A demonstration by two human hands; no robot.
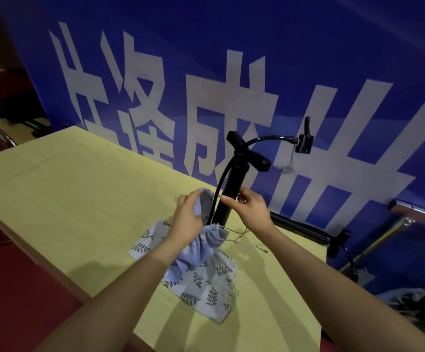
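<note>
On the yellow counter (66,186), centre frame, the black pump (234,179) is stood upright, only its foot and lowest barrel taken into the leaf-print bag (201,280) bunched round it. The bag's mouth is gripped and lifted by the left hand (186,219); the barrel appears clasped by the curled fingers of the right hand (249,207). Bagging is judged barely begun: upper barrel, handle (248,151) and hose (269,137) uncovered, drawstring (239,232) undrawn.

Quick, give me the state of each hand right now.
Left hand: closed, gripping the rim of the leaf-print bag.
Right hand: closed around the barrel of the black pump.
</note>
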